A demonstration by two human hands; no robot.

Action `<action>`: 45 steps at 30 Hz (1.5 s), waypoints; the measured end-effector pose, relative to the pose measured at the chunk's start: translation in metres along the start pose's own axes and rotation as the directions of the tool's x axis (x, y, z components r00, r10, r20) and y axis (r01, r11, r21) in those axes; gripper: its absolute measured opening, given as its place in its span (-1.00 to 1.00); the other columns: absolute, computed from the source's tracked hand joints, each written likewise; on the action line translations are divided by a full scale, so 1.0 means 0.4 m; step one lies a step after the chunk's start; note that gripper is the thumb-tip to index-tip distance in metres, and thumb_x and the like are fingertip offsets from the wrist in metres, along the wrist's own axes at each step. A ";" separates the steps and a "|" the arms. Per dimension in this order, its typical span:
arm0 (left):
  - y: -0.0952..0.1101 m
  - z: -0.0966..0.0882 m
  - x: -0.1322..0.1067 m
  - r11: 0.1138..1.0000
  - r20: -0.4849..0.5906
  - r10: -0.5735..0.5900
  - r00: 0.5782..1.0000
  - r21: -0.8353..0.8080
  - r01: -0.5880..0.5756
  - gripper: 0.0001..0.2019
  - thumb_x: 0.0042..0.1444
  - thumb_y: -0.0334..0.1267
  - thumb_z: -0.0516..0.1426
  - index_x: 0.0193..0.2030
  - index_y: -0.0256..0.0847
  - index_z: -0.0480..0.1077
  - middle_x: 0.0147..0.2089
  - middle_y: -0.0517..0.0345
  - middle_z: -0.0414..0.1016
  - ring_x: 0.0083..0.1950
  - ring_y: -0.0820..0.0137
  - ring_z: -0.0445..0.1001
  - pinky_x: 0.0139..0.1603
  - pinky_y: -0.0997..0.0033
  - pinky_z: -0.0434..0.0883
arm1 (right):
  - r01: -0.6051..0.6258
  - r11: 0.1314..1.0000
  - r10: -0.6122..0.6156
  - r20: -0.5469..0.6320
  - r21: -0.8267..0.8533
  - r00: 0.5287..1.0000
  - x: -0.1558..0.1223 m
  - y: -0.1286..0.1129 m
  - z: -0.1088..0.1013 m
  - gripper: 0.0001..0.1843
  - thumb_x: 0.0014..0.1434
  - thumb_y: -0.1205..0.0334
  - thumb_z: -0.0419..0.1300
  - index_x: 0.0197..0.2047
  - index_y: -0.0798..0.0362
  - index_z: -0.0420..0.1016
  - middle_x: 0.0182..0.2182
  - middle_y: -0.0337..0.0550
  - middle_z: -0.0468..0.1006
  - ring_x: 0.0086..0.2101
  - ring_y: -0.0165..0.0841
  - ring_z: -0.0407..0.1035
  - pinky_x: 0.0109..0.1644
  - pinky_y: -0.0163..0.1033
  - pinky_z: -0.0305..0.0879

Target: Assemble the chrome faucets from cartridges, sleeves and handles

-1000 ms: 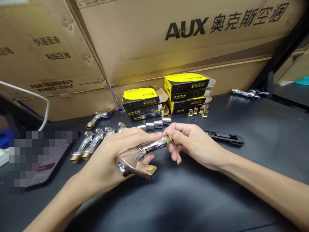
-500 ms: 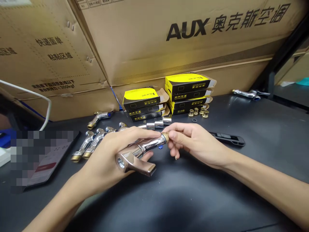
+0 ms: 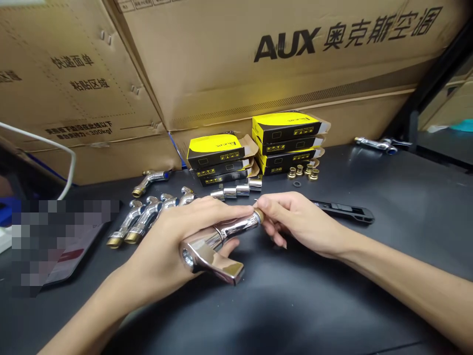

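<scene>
My left hand [image 3: 201, 219] is wrapped round a chrome faucet [image 3: 207, 249], its lever handle towards me and its brass threaded end pointing right. At that brass end, the thumb and fingers of my right hand [image 3: 291, 212] are closed in a pinch. A thin pale tip shows by the right fingertips, but what they grip is mostly hidden. Behind my left hand lie several chrome faucets [image 3: 142, 222] with brass threaded ends. Short chrome sleeves [image 3: 242, 190] form a row beyond the held faucet.
Two stacks of yellow and black boxes [image 3: 218, 158] stand against the cardboard. Several brass fittings [image 3: 313, 174] and a dark ring washer [image 3: 296, 184] lie before them. A black utility knife [image 3: 343, 211] is behind my right hand. Another faucet [image 3: 377, 144] lies far right; a tablet-like panel [image 3: 79, 246] is at left.
The faucet has shifted slightly right, and its lever has swung a little lower. My right fingers stay at the brass end. The blue spot beneath the faucet is out of sight.
</scene>
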State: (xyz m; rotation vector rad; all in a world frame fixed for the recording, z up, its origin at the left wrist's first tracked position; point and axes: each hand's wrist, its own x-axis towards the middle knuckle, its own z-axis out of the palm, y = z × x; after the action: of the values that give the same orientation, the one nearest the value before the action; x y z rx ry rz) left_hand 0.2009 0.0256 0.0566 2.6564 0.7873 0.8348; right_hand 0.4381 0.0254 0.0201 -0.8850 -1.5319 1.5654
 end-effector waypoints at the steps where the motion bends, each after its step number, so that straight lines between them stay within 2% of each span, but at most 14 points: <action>1: 0.001 -0.002 0.000 0.999 -0.002 -0.040 0.999 -0.022 0.040 -0.61 0.19 -0.34 0.27 0.16 -0.02 0.48 -0.06 0.23 0.67 -0.17 0.47 0.60 -0.08 0.54 0.47 | 0.014 0.998 -0.014 0.010 0.057 1.000 0.001 0.002 0.000 -0.55 0.30 -0.15 0.21 -0.38 0.08 0.43 -0.54 -0.35 0.41 -0.59 -0.56 0.30 -0.54 -0.44 0.25; 4: 0.011 -0.006 0.004 0.975 -0.020 -0.182 0.983 -0.132 0.178 -0.64 0.19 -0.26 0.28 0.13 0.01 0.50 0.01 0.20 0.65 -0.07 0.39 0.61 -0.05 0.51 0.50 | 0.096 0.977 -0.098 0.004 0.189 0.995 0.003 0.003 0.002 -0.74 0.26 0.02 0.33 -0.15 0.04 0.54 -0.39 -0.32 0.52 -0.46 -0.52 0.43 -0.40 -0.41 0.40; 6: 0.020 -0.006 0.007 0.930 -0.021 -0.297 0.955 -0.233 0.284 -0.68 0.19 -0.18 0.28 0.10 -0.04 0.52 0.03 0.13 0.64 -0.06 0.31 0.62 -0.15 0.48 0.53 | 0.169 0.965 -0.166 -0.036 0.202 0.986 0.002 0.000 0.008 -0.76 0.24 0.12 0.37 -0.06 -0.01 0.55 -0.33 -0.30 0.58 -0.37 -0.49 0.50 -0.28 -0.37 0.47; 9: 0.029 -0.004 0.006 0.821 0.035 -0.432 0.901 -0.398 0.409 -0.66 0.20 -0.10 0.27 0.09 -0.09 0.52 -0.12 0.12 0.65 -0.27 0.35 0.61 -0.36 0.50 0.51 | 0.271 0.950 -0.252 -0.133 0.155 0.959 -0.003 -0.006 0.018 -0.79 0.19 0.21 0.41 -0.10 -0.04 0.54 -0.28 -0.30 0.62 -0.30 -0.46 0.54 -0.16 -0.33 0.50; 13: 0.029 -0.004 -0.005 0.720 0.132 -0.485 0.865 -0.502 0.480 -0.62 0.22 -0.07 0.25 0.15 -0.05 0.46 -0.28 0.18 0.61 -0.39 0.39 0.57 -0.41 0.50 0.49 | 0.340 0.940 -0.324 -0.230 0.030 0.918 -0.010 -0.009 0.029 -0.79 0.14 0.27 0.44 -0.17 -0.06 0.54 -0.24 -0.29 0.63 -0.26 -0.43 0.54 -0.11 -0.30 0.50; 17: 0.030 -0.005 -0.004 0.725 0.138 -0.486 0.863 -0.487 0.487 -0.63 0.21 -0.07 0.25 0.12 -0.08 0.48 -0.30 0.16 0.59 -0.38 0.38 0.55 -0.44 0.50 0.46 | 0.303 0.953 -0.298 -0.219 -0.012 0.929 -0.015 -0.012 0.030 -0.84 0.17 0.21 0.41 -0.18 -0.04 0.55 -0.32 -0.30 0.62 -0.35 -0.45 0.50 -0.21 -0.34 0.49; 21: 0.042 -0.004 0.008 0.810 0.038 -0.466 0.884 -0.385 0.443 -0.70 0.18 -0.12 0.27 0.03 -0.11 0.54 -0.17 0.13 0.64 -0.32 0.39 0.58 -0.35 0.51 0.51 | 0.211 0.977 -0.213 -0.149 -0.026 0.966 -0.015 -0.014 0.022 -0.81 0.25 0.08 0.34 -0.18 0.00 0.53 -0.40 -0.31 0.58 -0.42 -0.48 0.45 -0.29 -0.37 0.44; 25: 0.051 -0.004 0.013 0.877 0.042 -0.370 0.928 -0.315 0.364 -0.73 0.19 -0.21 0.25 0.03 -0.09 0.56 -0.03 0.15 0.67 -0.08 0.32 0.63 -0.11 0.49 0.55 | 0.114 0.991 -0.118 -0.056 -0.068 0.991 -0.014 -0.011 0.018 -0.54 0.37 -0.14 0.12 -0.40 0.04 0.45 -0.55 -0.30 0.50 -0.53 -0.48 0.36 -0.39 -0.36 0.35; 27: 0.050 -0.004 0.012 0.897 0.060 -0.326 0.943 -0.297 0.329 -0.70 0.17 -0.25 0.26 0.06 -0.04 0.55 -0.03 0.18 0.68 -0.06 0.32 0.64 -0.05 0.48 0.55 | 0.040 0.995 -0.045 -0.045 -0.092 0.998 -0.015 -0.010 0.020 -0.40 0.37 -0.25 0.03 -0.51 0.03 0.39 -0.65 -0.31 0.41 -0.59 -0.47 0.30 -0.45 -0.33 0.29; 31: 0.049 0.001 0.008 0.917 0.068 -0.261 0.963 -0.293 0.269 -0.67 0.14 -0.29 0.29 0.06 0.03 0.55 0.00 0.21 0.67 -0.05 0.36 0.64 0.04 0.46 0.53 | -0.075 0.987 0.068 -0.058 -0.139 0.996 -0.018 -0.009 0.025 -0.27 0.34 -0.38 -0.07 -0.62 0.00 0.35 -0.76 -0.32 0.26 -0.67 -0.45 0.18 -0.51 -0.29 0.17; 35: 0.054 0.010 0.006 0.848 0.122 -0.304 0.945 -0.417 0.327 -0.69 0.21 -0.27 0.25 0.09 0.02 0.52 0.02 0.19 0.66 -0.04 0.32 0.62 -0.05 0.43 0.56 | -0.086 0.988 0.079 -0.059 -0.128 0.995 -0.017 -0.013 0.029 -0.21 0.32 -0.43 -0.13 -0.59 0.01 0.44 -0.78 -0.32 0.22 -0.70 -0.47 0.09 -0.51 -0.27 0.15; 38: 0.047 0.020 0.006 0.775 0.127 -0.388 0.913 -0.492 0.398 -0.72 0.23 -0.20 0.24 0.08 -0.03 0.53 -0.13 0.16 0.66 -0.18 0.35 0.60 -0.22 0.47 0.54 | -0.055 0.998 0.053 -0.037 -0.037 0.998 -0.013 -0.013 0.031 -0.24 0.33 -0.42 -0.12 -0.44 0.04 0.51 -0.70 -0.30 0.31 -0.67 -0.48 0.13 -0.54 -0.30 0.14; 42: 0.018 0.032 -0.004 0.673 0.100 -0.494 0.864 -0.585 0.452 -0.64 0.22 -0.12 0.26 0.15 -0.06 0.49 -0.25 0.15 0.57 -0.31 0.41 0.50 -0.35 0.49 0.47 | 0.063 0.986 -0.047 -0.101 0.153 0.994 -0.007 -0.010 0.028 -0.55 0.30 -0.24 0.16 -0.07 0.00 0.43 -0.40 -0.28 0.50 -0.52 -0.46 0.39 -0.47 -0.34 0.33; 45: 0.001 0.035 -0.015 0.612 0.117 -0.533 0.838 -0.630 0.478 -0.59 0.24 -0.10 0.25 0.22 -0.02 0.42 -0.21 0.14 0.57 -0.27 0.40 0.48 -0.32 0.47 0.47 | 0.157 0.978 -0.138 -0.132 0.140 0.982 -0.005 -0.014 0.026 -0.62 0.23 0.01 0.35 0.00 0.00 0.40 -0.27 -0.26 0.54 -0.41 -0.45 0.49 -0.33 -0.31 0.45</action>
State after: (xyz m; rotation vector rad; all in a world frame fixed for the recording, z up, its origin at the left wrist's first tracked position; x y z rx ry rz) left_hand 0.2052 0.0208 0.0431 1.6707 0.9896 0.8524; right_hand 0.4303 0.0185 0.0259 -0.7501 -1.3435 1.4707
